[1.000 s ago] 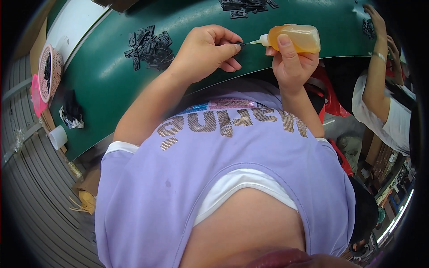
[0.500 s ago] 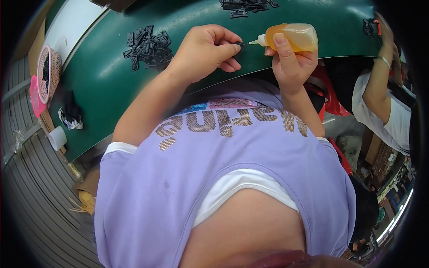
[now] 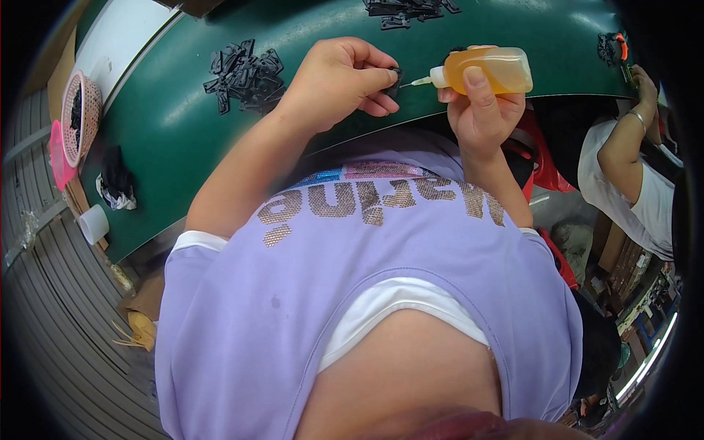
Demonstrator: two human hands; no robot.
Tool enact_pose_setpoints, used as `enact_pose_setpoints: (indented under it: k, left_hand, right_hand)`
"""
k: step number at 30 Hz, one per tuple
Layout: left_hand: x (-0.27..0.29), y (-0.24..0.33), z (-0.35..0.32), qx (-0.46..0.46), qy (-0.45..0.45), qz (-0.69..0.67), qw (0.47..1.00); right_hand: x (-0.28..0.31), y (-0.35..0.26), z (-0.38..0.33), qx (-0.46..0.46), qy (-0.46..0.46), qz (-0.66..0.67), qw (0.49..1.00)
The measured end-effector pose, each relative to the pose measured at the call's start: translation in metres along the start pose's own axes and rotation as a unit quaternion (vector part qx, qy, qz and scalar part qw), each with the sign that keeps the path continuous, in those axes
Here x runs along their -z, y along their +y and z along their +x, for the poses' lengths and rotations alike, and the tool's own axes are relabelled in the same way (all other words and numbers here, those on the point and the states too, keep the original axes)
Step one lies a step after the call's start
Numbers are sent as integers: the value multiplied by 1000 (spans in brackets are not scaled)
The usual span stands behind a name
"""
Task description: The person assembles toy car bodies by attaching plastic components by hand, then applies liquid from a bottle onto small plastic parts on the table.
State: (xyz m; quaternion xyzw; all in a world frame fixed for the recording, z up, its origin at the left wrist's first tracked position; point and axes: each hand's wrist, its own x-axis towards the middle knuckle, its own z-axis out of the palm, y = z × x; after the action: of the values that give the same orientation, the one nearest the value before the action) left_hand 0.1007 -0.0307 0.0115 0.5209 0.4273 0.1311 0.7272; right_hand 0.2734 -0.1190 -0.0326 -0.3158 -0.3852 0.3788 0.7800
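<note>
Between the thumb and fingers of my left hand (image 3: 341, 77) is a small black plastic part (image 3: 394, 82), mostly covered by the fingers. My right hand (image 3: 484, 110) grips a clear squeeze bottle (image 3: 490, 71) of amber liquid, tipped on its side. Its thin needle nozzle (image 3: 419, 81) points left at the black part; whether the tip touches it I cannot tell. A heap of similar black plastic parts (image 3: 246, 77) lies left of my left hand. Beyond my hands lies another pile of black parts (image 3: 411, 10).
All this is over a green table (image 3: 172, 147) with a curved near edge. At the left stand a pink basket (image 3: 89, 117), a dark cloth (image 3: 116, 180) and a white cup (image 3: 93, 224). At the far right, a co-worker's hand (image 3: 645, 88) is near an orange-handled tool (image 3: 623, 48).
The bottle has shifted slightly right and down, and more of the black part shows at my left fingertips. The co-worker's hand has moved down, uncovering more of the orange-handled tool.
</note>
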Motion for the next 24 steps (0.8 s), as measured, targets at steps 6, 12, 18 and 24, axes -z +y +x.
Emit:
enact_pose_setpoints:
  k: [6,12,18,24]
  left_hand:
    - [0,0,2,2,1,11,1000]
    - [-1,1,2,4,1,10,1000]
    - [-3,0,-2,4,7,10,1000]
    - [0,0,0,6,6,20,1000]
  right_hand:
    - [0,5,-4,-12,-22,-17,1000]
    - [1,6,-7,-24,-17,-24,999]
    - [-2,5,-11,-21,-19,-45,999]
    - [-1,8,-9,-17,-32,-85,996]
